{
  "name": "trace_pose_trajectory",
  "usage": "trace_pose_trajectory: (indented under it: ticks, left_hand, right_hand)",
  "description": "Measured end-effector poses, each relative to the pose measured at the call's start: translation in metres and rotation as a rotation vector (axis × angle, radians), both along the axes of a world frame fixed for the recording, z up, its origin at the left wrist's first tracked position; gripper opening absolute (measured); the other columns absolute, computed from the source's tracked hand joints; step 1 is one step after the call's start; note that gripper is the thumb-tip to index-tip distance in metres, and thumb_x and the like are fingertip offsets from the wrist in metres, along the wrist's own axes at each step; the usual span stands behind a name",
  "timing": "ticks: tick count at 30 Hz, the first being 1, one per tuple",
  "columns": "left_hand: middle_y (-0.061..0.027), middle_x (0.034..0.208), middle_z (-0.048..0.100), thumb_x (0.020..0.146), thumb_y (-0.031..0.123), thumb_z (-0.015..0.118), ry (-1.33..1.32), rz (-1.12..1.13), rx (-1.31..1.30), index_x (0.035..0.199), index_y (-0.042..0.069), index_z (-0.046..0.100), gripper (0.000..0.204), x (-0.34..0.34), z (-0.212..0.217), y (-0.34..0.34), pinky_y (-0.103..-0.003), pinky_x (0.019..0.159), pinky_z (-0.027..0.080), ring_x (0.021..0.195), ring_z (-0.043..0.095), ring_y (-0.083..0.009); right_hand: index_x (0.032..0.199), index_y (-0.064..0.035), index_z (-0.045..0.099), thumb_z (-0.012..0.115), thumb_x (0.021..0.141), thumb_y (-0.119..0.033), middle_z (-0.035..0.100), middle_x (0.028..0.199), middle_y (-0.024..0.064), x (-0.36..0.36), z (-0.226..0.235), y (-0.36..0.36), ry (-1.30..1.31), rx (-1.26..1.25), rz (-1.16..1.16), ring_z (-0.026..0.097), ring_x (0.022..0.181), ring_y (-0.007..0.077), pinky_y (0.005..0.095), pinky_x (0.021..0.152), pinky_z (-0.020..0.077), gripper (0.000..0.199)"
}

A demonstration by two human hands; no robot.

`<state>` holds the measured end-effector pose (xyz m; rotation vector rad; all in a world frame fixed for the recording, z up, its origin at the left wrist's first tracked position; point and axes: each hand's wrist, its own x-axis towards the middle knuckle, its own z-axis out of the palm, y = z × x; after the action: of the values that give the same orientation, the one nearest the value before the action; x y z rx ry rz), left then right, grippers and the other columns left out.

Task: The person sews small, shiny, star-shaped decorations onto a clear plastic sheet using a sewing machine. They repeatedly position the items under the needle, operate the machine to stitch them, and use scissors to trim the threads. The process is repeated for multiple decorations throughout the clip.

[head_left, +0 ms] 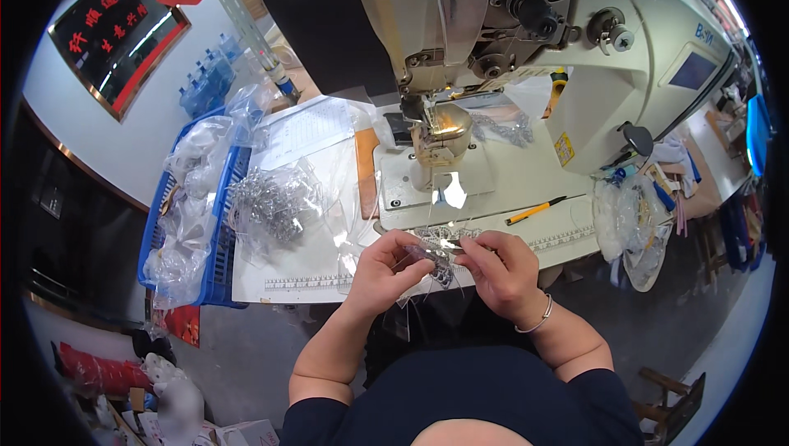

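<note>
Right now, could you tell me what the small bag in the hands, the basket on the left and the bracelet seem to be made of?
Small bag: clear, glossy plastic film, by its glare; contents look like metal bits, uncertain. Basket: blue moulded plastic, slotted walls, matte. Bracelet on the right hand: thin, shiny, probably silver-coloured metal. Left hand pinches the bag too.

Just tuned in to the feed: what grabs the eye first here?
The big white sewing machine fills the top centre, its needle area lit bright. Right below it, at the table's near edge, the left hand and right hand pinch a small clear plastic bag between them. To the left, a blue basket is stuffed with more clear bags, with a heap of silvery metal pieces beside it.
</note>
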<state>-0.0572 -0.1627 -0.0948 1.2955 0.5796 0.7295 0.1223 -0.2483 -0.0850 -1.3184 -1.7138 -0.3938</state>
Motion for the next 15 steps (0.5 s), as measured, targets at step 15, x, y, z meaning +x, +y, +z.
trace_pose_trajectory:
  ticks: [15]
  left_hand:
    - [-0.0053,0.097,0.064,0.066,0.005,0.067,0.332,0.298,1.729,0.084,0.011,0.059,0.021,-0.006,0.023,0.001,-0.027,0.066,0.05,0.076,0.062,-0.0165]
  right_hand:
    - [0.09,-0.0034,0.063,0.069,0.078,-0.02,0.055,0.08,0.0086,0.032,0.055,-0.046,0.297,0.179,0.072,0.056,0.065,0.0164,0.0259,0.052,0.0475,0.022]
